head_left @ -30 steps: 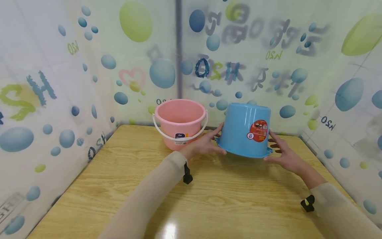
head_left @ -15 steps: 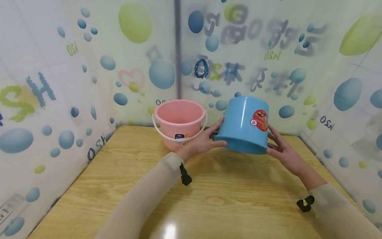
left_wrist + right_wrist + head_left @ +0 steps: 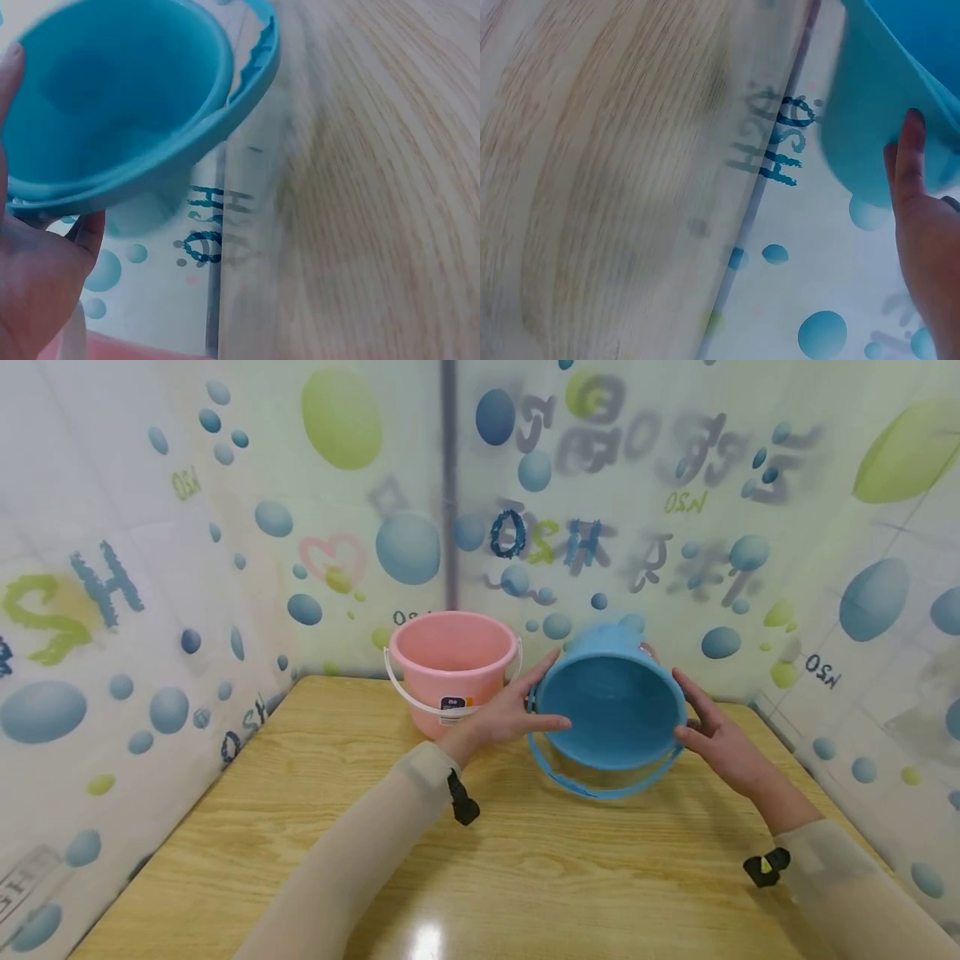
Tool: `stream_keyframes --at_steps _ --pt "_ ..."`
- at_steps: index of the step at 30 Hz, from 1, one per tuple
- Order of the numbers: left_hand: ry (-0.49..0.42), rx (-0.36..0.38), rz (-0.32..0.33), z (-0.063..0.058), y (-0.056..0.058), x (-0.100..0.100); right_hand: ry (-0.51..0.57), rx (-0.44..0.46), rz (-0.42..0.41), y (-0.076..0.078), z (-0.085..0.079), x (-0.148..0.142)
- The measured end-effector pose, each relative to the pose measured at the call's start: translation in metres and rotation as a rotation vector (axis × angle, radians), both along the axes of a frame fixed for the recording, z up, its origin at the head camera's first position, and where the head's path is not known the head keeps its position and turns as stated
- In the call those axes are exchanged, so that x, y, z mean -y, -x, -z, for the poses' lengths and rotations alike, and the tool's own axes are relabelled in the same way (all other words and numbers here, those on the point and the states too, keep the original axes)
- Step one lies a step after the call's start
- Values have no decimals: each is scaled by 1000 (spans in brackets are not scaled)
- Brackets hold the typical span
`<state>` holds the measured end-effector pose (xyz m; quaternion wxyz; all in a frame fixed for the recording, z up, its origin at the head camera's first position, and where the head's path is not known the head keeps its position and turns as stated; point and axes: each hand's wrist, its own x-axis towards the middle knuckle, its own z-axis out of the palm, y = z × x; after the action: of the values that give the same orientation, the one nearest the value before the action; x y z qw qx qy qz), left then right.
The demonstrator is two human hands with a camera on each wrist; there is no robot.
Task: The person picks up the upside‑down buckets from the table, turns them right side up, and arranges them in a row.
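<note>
A blue bucket (image 3: pixel 611 714) lies tilted on its side, its mouth turned toward me and its base toward the back wall. Its blue handle (image 3: pixel 592 793) hangs down below the rim. On the left, my left hand (image 3: pixel 504 714) grips the rim, thumb at the front and fingers behind. My right hand (image 3: pixel 723 752) holds the opposite side of the bucket. In the right wrist view, fingers (image 3: pixel 910 154) lie along the outer wall of the bucket. Whether the bucket touches the table is hard to tell. Just left of it stands an upright pink bucket (image 3: pixel 450 681).
The wooden table (image 3: pixel 540 868) reaches back to a curtain-like wall (image 3: pixel 405 443) printed with blue and green dots. The pink bucket's white handle (image 3: pixel 408 693) hangs across its front, close behind my left hand. Patterned side walls rise at left and right.
The blue bucket has turned from upside down to mouth facing me, and its handle has swung down into view. Both hands stay at its sides. The pink bucket has not moved.
</note>
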<state>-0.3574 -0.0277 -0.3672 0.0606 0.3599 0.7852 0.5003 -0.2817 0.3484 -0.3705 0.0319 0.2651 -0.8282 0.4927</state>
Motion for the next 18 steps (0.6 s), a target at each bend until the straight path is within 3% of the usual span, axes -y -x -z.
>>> stream_keyframes --at_steps 8,18 --pt "0 25 -50 -8 1 -2 37 49 13 -1 -8 6" --pt "-76 90 105 -19 4 3 138 53 -15 0 -19 3"
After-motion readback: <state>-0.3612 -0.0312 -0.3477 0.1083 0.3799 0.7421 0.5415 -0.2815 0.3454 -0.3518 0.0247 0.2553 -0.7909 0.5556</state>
